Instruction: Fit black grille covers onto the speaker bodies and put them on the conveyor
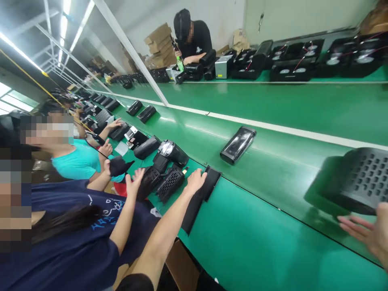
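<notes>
My left hand [196, 181] reaches across the bench with its fingers bent over the upper left edge of a black panel [213, 185]. A second flat black piece [191, 215] lies against that panel, closer to me. At the right edge, my right hand [368, 232] holds a black perforated housing [366, 178], thumb at its front and fingers below. The housing is tilted and blurred on its left side, with a dark reflection under it. Just left of my left hand is a black casing with slots [170, 184]. A glossy black casing [238, 144] lies on the green belt.
A co-worker in a dark blue shirt [75, 226] sits close on my left, hands raised near several casings. Another person [197, 40] works across the line. A white post [133, 52] rises beyond the belt [273, 161]. Several black units [292, 72] line the far bench.
</notes>
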The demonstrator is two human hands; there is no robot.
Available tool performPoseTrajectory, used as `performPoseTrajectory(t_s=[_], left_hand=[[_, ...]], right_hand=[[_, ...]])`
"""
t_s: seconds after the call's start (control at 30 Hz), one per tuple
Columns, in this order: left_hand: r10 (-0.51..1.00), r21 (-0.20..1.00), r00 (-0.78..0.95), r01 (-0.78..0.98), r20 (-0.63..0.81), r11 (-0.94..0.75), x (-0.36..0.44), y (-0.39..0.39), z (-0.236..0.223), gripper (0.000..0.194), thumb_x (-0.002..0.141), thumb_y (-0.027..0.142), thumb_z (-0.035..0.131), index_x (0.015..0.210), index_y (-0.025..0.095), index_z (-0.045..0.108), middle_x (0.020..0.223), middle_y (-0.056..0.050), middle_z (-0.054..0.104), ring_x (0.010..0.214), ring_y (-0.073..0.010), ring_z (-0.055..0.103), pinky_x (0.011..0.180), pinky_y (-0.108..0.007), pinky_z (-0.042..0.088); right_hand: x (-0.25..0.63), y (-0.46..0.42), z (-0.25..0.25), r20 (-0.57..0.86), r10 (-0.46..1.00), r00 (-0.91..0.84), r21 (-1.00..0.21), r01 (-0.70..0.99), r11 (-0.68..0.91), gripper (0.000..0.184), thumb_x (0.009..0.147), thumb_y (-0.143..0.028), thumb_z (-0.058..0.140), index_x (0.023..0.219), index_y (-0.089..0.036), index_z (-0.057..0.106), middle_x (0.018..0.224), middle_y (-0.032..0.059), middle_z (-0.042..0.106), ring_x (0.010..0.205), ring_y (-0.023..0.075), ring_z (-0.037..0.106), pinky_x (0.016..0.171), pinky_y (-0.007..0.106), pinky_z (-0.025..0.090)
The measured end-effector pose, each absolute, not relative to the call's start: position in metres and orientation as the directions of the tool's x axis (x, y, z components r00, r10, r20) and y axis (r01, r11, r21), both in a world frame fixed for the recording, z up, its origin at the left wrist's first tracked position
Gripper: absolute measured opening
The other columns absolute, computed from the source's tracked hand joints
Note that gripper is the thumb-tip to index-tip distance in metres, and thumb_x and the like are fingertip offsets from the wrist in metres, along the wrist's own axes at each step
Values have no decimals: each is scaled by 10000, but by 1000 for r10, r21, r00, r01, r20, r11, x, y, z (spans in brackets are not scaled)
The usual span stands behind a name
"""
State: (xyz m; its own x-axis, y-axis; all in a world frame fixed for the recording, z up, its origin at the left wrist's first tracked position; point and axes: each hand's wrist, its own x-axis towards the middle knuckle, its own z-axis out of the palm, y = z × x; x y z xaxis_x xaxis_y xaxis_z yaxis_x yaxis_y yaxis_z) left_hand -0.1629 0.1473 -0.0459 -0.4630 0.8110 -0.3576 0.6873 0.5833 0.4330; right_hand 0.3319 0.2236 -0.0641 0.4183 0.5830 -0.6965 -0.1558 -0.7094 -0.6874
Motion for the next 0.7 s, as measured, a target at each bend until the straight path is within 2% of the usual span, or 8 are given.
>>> performPoseTrajectory(t_s=[0.07, 0.17, 0.3, 0.4, 0.47, 0.53, 0.6, 0.7], left_hand=[[814, 423, -445, 699, -373, 576, -163, 156, -49, 262, 993, 327, 575, 1181, 176, 677, 1226, -202, 737, 1255, -356, 657, 1083, -482, 452], [832, 450, -399, 706, -385, 546, -157, 160, -45, 154, 978, 277, 571, 1037, 194, 688, 1110, -167, 766, 1196, -331, 687, 1051, -445, 472], [850, 557, -313, 650, -423, 516, -121, 154, -32, 102, 953, 312, 590, 933, 218, 622, 781, -40, 733, 797, -226, 747, 794, -326, 556], [836, 650, -235, 538, -497, 537, -74, 137, -25, 135, 936, 346, 583, 898, 222, 546, 612, 30, 651, 497, -164, 658, 554, -263, 517], [815, 688, -180, 455, -550, 565, -39, 118, -21, 166, 948, 371, 537, 887, 222, 493, 588, 32, 636, 447, -161, 646, 481, -250, 502], [794, 733, -128, 323, -594, 599, -7, 91, -18, 227, 955, 434, 516, 901, 221, 458, 624, 19, 649, 458, -162, 661, 460, -255, 525], [773, 767, -65, 95, -631, 634, 16, 62, -12, 359, 909, 541, 601, 943, 211, 463, 671, 6, 666, 481, -164, 673, 471, -273, 563], [731, 709, 52, -202, -681, 675, 31, 25, 1, 595, 787, 696, 731, 1002, 193, 496, 679, -5, 673, 485, -184, 677, 448, -284, 565]], right_hand=[[316, 184, -70, -599, 684, 417, -766, -49, -641, 486, 792, -757, 641, 1110, -390, 640, 1277, 249, 678, 1206, 479, 669, 971, 691, 566], [274, 117, -77, -644, 749, 154, -759, -8, -651, 501, 681, -782, 760, 926, -356, 663, 974, 147, 752, 985, 468, 738, 929, 677, 598], [211, 57, -74, -656, 752, -66, -751, -39, -659, 709, 700, -761, 796, 1202, -278, 661, 1164, 152, 762, 1088, 411, 733, 928, 589, 617], [189, 39, -60, -616, 783, -86, -779, -79, -622, 889, 756, -735, 790, 1465, -268, 527, 1406, 174, 651, 1194, 368, 692, 923, 528, 622], [191, 30, -48, -607, 791, -73, -785, -100, -611, 905, 787, -734, 773, 1503, -254, 498, 1334, 160, 674, 1107, 336, 715, 867, 495, 640], [204, 18, -35, -599, 799, -47, -788, -142, -599, 816, 819, -739, 742, 1425, -223, 564, 1120, 113, 723, 918, 295, 734, 773, 464, 651], [223, 4, -22, -598, 801, -19, -786, -185, -590, 691, 850, -726, 720, 1306, -213, 638, 962, 67, 722, 722, 248, 707, 677, 431, 635], [255, -17, -5, -624, 782, -16, -757, -237, -609, 549, 853, -681, 749, 1158, -226, 703, 863, 35, 710, 564, 195, 636, 576, 379, 580]])
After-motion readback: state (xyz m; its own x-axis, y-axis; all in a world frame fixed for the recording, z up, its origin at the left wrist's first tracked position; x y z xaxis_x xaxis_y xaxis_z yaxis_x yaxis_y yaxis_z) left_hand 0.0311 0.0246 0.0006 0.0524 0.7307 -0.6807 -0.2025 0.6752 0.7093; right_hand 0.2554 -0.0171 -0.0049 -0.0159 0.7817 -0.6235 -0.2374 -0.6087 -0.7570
